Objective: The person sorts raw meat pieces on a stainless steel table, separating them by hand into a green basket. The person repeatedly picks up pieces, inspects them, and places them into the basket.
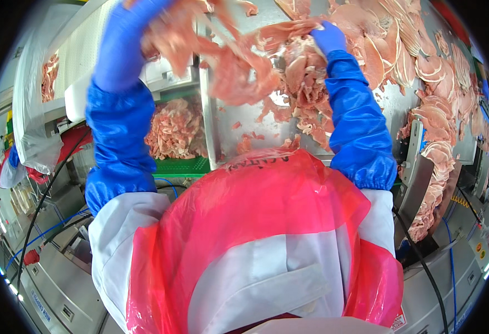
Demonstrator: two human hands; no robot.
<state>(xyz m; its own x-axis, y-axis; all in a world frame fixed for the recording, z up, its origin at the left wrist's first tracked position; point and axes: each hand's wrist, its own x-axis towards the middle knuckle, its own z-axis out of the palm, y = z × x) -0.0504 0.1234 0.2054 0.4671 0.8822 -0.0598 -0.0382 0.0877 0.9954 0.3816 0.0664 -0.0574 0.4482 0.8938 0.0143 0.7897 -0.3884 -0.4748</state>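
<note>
My left hand (pixel 126 42), in a blue glove and blurred, is raised at the upper left, closed on a dangling, motion-smeared bunch of pink raw meat slices (pixel 230 72). Farther right, my right hand (pixel 328 38), also gloved, grips the end of a stretched meat slice (pixel 289 29) above a loose pile of meat scraps (pixel 303 83) on the steel tray (pixel 233 131). More thin round slices (pixel 367 33) lie spread beyond my right hand. A heap of small pieces (pixel 175 128) sits left of the tray, above a green perforated base (pixel 175 165).
A white conveyor (pixel 74 64) and hanging plastic sheet (pixel 33 111) are at the left, with a co-worker (pixel 5 170) behind. A line of slices (pixel 434 172) runs down the right beside a steel bracket (pixel 414 183). Cables (pixel 428 267) hang below.
</note>
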